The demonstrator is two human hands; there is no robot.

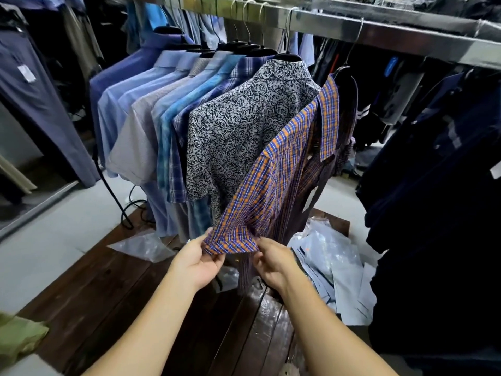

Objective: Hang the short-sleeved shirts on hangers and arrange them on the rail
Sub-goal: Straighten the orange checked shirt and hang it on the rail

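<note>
Both left hand (199, 263), right hand (273, 264) pinch plaid shirt (292, 164); tag (26, 72) illegible.

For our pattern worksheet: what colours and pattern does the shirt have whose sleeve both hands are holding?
The shirt is an orange-and-blue plaid, seen best in the head view.

- No legible text, brand or number anywhere.
- White tag (26, 73) on grey garment (40, 109), far left: print too blurred to read.
- Second tag (496, 169) on dark clothes (433, 158), right edge: cut off by the frame, unreadable.
</note>
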